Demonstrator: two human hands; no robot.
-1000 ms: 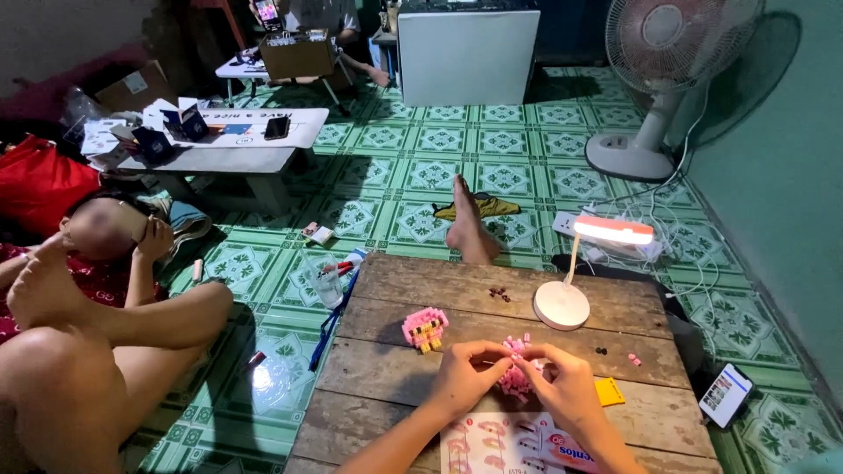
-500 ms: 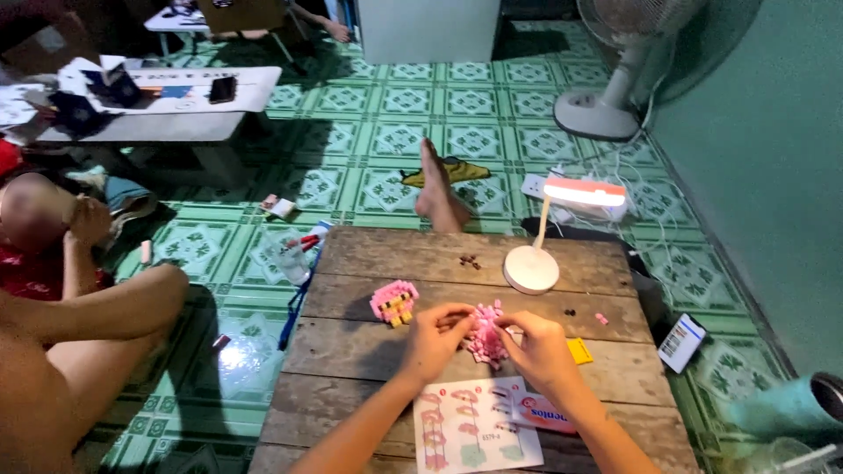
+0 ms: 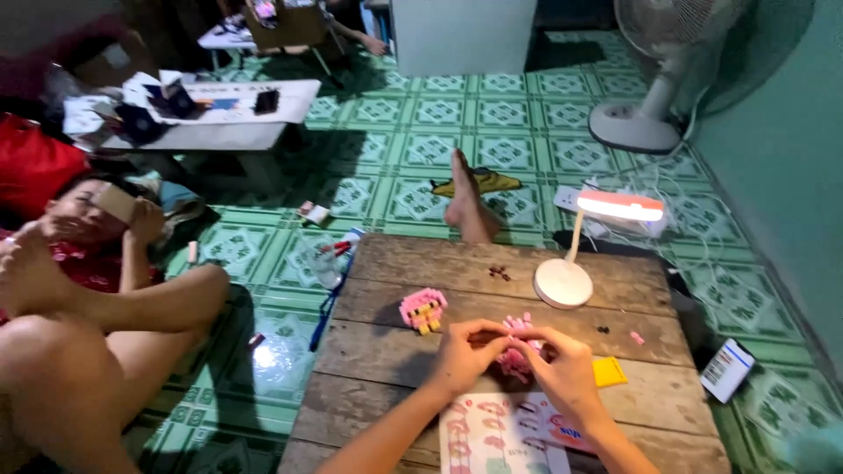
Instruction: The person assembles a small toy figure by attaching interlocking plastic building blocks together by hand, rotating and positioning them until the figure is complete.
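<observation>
Two hands, left hand and right hand, pinch fingers closed around a light, fragile pink brick model, probably best gripped by its solid sides.

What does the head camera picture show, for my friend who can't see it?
Two hands, left hand and right hand, hold a pink block model over a wooden table. Nearby sit a finished pink model, a lit lamp and an instruction sheet. Another person lies on the green floor.
</observation>
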